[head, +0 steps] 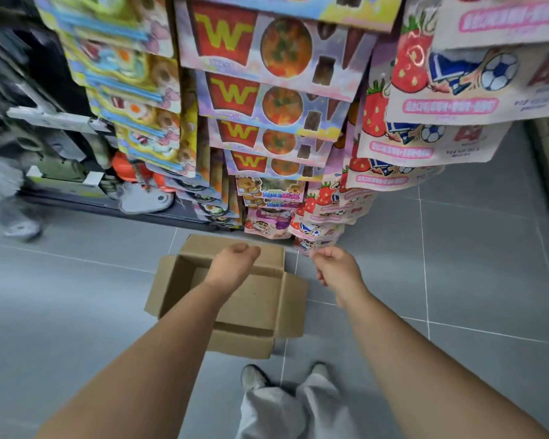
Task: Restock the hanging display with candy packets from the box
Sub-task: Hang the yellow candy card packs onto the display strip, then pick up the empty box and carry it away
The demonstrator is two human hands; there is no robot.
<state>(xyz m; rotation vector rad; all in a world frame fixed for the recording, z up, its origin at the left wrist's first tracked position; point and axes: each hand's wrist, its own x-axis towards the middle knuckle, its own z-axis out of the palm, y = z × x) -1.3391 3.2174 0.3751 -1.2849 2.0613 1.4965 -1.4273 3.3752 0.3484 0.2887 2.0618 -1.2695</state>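
An open cardboard box lies on the grey floor below the hanging display; only brown cardboard shows inside it. My left hand hovers over the box's far side with its fingers curled under, and I see nothing in it. My right hand is to the right of the box, its thumb and fingertips pinched at the lower corner of the lowest strawberry-and-football candy packet. More of those candy packets hang in a column above it. Packets with a red "W" fill the middle column.
Yellow and blue packets hang in the left column. A dark shelf with toys stands at the left, and a person's shoe is on the floor beside it. My own feet stand just behind the box.
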